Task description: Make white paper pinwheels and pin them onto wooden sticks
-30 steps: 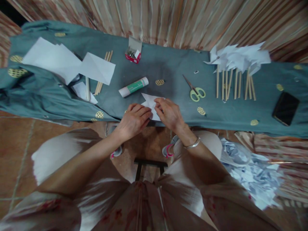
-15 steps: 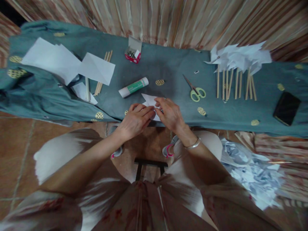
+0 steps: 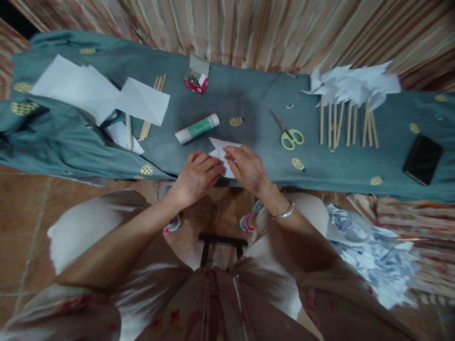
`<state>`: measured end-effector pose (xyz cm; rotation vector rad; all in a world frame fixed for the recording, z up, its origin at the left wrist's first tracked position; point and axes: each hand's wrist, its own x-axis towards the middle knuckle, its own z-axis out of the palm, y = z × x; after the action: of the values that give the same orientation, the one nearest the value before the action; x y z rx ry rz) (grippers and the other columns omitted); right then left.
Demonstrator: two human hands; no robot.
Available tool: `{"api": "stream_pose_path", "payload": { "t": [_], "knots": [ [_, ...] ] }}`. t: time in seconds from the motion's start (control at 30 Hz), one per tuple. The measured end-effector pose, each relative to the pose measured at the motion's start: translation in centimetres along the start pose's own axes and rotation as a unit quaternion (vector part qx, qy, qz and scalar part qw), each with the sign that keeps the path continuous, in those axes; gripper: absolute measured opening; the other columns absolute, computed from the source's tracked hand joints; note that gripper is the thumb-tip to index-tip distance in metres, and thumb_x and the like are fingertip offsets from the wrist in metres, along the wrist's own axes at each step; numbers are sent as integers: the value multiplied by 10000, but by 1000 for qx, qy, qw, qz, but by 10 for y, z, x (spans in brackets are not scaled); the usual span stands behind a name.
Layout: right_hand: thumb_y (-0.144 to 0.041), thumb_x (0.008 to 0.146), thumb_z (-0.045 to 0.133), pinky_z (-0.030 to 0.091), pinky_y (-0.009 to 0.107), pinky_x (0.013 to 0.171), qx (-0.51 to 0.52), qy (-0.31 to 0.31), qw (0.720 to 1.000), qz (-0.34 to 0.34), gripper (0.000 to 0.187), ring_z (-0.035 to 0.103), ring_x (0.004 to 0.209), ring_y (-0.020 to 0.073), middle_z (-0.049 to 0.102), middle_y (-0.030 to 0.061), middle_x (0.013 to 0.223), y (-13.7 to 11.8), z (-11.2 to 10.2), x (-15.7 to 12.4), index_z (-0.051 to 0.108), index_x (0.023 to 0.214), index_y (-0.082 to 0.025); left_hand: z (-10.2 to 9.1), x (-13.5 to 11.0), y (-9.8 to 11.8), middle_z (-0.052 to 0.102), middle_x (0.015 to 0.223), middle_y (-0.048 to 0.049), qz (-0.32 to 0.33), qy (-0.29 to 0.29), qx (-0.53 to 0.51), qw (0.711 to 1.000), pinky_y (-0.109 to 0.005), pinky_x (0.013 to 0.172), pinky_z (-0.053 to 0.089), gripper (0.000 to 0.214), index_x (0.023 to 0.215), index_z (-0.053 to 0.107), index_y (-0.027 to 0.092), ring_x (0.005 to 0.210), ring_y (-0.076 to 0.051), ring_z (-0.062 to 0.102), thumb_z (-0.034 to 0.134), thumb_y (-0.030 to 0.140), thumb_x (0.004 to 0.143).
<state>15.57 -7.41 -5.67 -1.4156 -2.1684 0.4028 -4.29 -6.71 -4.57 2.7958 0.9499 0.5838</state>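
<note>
A small piece of white paper (image 3: 221,146), cut or folded to points, lies at the near edge of the cloth-covered table (image 3: 256,166). My left hand (image 3: 199,176) presses its left side with curled fingers. From the right, my right hand (image 3: 248,169) bends over the same paper, thumb and fingers closed on its middle part. Both hands partly cover the paper, so its full shape is hidden. Just beyond the left hand lies a glue stick (image 3: 197,129) with a green label. Scissors (image 3: 292,138) with light green handles rest to the right.
Paper sheets (image 3: 78,87) and wooden sticks (image 3: 145,130) lie on the left. An open red box (image 3: 196,81) of small metal pieces stands at the back. Paper pinwheels (image 3: 355,85) on sticks and a black phone (image 3: 423,159) are on the right. A bag of paper scraps (image 3: 377,255) sits below.
Both hands have shifted slightly left over the paper, and the fingers have drawn a little apart, showing more of it. The other things have stayed in place.
</note>
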Motion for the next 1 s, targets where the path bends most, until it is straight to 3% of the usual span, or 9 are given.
{"api": "stream_pose_path", "payload": {
  "t": [0.2,0.53,0.7,0.83,1.0],
  "knots": [
    [-163,980,404,501,377,906,-12,-9,1000,-5,318,595,977,243,721,86,997,-2,2,-2,602,1225,-205,1,0,0,731,1083,-64,-5,-7,-9,1000,-415,891,416,231,1039,699,218,976,-223,586,475,252,995],
    [-96,979,352,478,377,853,-142,-47,988,-35,340,540,958,258,689,127,950,-27,5,-12,609,1199,-133,1,-1,-1,722,973,-78,9,-20,16,1000,-415,882,427,209,999,701,192,959,-235,593,496,216,965],
    [-87,968,364,486,379,860,-134,-50,989,-32,339,543,970,265,689,143,974,-30,5,-12,597,1213,-112,2,1,-1,727,964,-86,15,-4,13,1000,-419,901,430,210,983,707,172,938,-232,601,502,212,965],
    [-109,971,359,500,363,901,-60,-7,998,-16,352,584,998,253,711,130,978,-21,1,-13,592,1234,-112,2,2,-1,739,1029,-72,26,6,16,1000,-422,921,424,213,1000,709,189,948,-219,609,498,205,972],
    [-211,990,358,482,419,1009,-8,76,997,33,370,602,1125,250,693,119,1200,11,-9,-4,563,1295,-173,2,2,-2,745,1069,-59,28,16,19,999,-414,926,417,209,1027,704,195,962,-212,612,501,227,984]
  ]
}}
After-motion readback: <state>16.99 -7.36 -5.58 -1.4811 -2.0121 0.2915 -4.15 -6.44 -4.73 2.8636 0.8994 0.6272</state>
